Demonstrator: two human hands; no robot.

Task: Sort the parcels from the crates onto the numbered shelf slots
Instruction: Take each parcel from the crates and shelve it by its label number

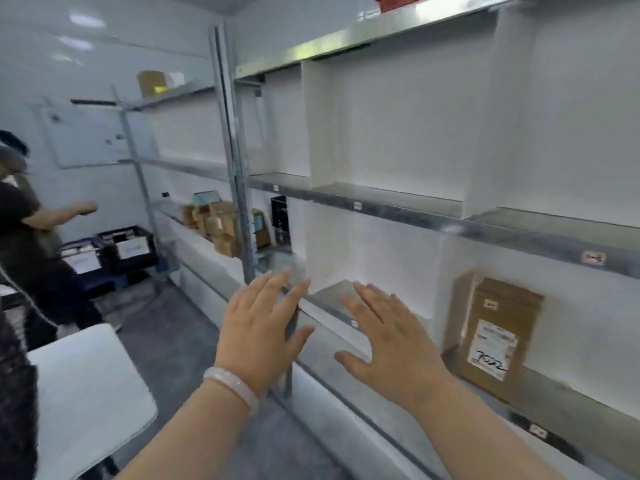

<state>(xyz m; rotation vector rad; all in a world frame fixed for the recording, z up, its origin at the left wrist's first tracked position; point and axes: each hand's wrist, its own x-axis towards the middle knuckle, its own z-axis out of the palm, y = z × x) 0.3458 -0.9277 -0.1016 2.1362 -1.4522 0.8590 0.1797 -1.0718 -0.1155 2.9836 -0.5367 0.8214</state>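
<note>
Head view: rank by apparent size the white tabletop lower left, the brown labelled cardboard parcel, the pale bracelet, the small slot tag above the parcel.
1. White tabletop, nearest the camera.
2. Brown cardboard parcel with white label.
3. Pale bracelet on left wrist, also near.
4. Small slot tag on shelf edge.

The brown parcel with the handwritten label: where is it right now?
In the head view, right side: the parcel stands on the lower shelf, right of the right hand.

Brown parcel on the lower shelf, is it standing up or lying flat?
Standing up. The brown parcel rests on its bottom edge on the lower shelf, label facing out.
</note>
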